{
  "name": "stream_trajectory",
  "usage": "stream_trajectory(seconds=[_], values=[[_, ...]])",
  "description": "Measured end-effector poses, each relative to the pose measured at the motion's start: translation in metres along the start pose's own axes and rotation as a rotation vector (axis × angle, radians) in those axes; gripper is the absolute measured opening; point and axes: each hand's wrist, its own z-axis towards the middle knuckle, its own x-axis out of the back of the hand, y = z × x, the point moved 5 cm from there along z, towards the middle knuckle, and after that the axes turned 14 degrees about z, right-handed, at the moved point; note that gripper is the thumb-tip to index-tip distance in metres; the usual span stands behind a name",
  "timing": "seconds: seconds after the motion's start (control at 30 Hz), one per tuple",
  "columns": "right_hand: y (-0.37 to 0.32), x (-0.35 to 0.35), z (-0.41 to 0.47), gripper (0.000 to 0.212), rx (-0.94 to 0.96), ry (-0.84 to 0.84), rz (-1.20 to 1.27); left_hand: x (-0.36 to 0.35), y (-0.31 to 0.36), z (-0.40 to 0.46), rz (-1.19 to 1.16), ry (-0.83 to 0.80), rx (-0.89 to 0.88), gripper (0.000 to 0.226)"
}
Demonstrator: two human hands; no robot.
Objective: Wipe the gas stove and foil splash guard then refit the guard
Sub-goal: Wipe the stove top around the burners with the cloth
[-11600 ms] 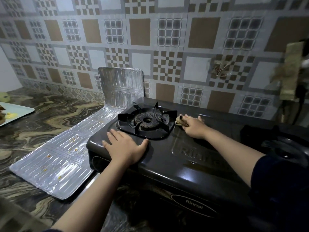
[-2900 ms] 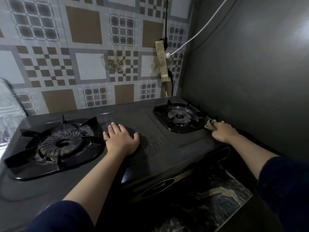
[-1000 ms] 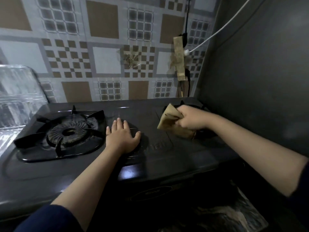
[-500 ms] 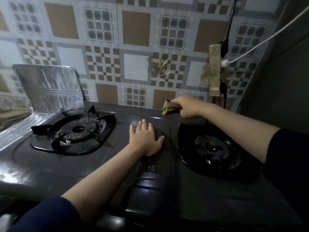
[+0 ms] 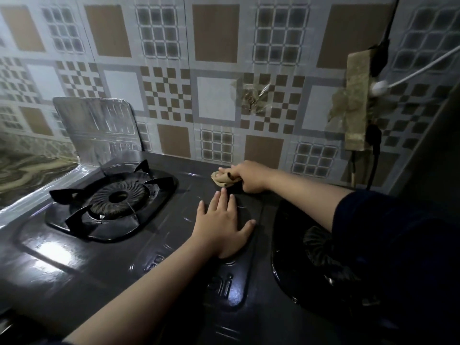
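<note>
A black two-burner gas stove (image 5: 124, 265) fills the lower view. Its left burner (image 5: 117, 197) shows fully; my right arm covers part of the right burner (image 5: 321, 247). My left hand (image 5: 224, 225) lies flat, fingers apart, on the stove's middle panel. Just beyond it, my right hand (image 5: 249, 176) presses a crumpled tan cloth (image 5: 220, 179) onto the stove's back edge near the wall. The silver foil splash guard (image 5: 97, 128) has one panel upright against the tiled wall at the back left, the remainder lying flat off the stove's left side.
A patterned tile wall (image 5: 216, 95) rises directly behind the stove. A taped-over power strip (image 5: 356, 103) with a white plug and black cables hangs at the upper right. A dark side wall (image 5: 428, 145) closes off the right. Marbled countertop (image 5: 22, 170) lies to the left.
My right hand has carried the cloth down onto the stove's back edge and leftward, closer to my left hand. The view has moved nearer to the stove. My left hand stays planted.
</note>
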Motion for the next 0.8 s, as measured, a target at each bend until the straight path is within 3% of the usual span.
stream_trajectory(seconds=[0.33, 0.5, 0.8], values=[[0.040, 0.015, -0.039, 0.084, -0.019, -0.115, -0.064, -0.001, -0.002, -0.001, -0.013, -0.011, 0.002, 0.085], [0.060, 0.029, -0.081, 0.072, -0.073, -0.173, 0.002, 0.000, -0.003, -0.004, -0.027, -0.009, 0.003, 0.084], [0.072, 0.035, -0.104, 0.064, -0.159, -0.219, -0.088, 0.001, -0.002, -0.005, -0.028, -0.015, -0.006, 0.084]])
